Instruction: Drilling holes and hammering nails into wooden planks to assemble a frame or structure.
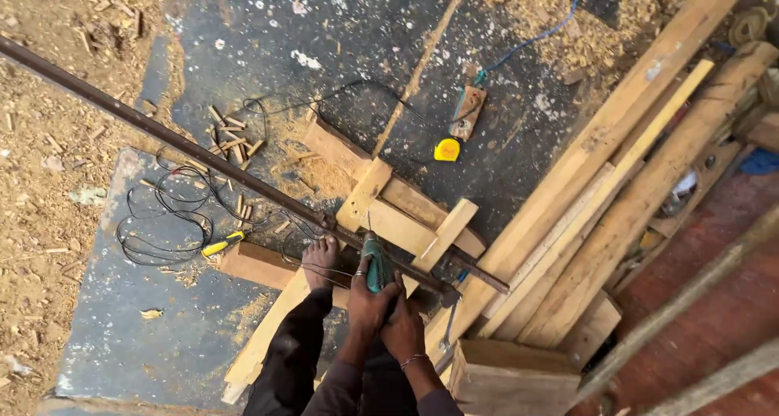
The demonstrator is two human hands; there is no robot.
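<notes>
- Left hand [369, 296]: fingers wrapped round the green power drill [374, 263], ring on one finger.
- Right hand [403, 327]: clasped just behind the left, apparently gripping the drill's rear; grip partly hidden.
- Drill: upright, bit down on the light wooden plank [406, 231], beside the long dark metal bar [203, 156].
- Bare foot [319, 258]: planted on the plank, left of the drill.
- Yellow tape measure [447, 149]: on the dark floor sheet [146, 319], well apart.
- Yellow-handled screwdriver [223, 243]: among black cable [162, 213] loops.

I see a yellow tape measure [446, 150] on the dark floor [341, 34], a yellow-handled screwdriver [222, 243] beside coiled black wire [162, 213], and stacked planks [617, 189] to one side.
</notes>
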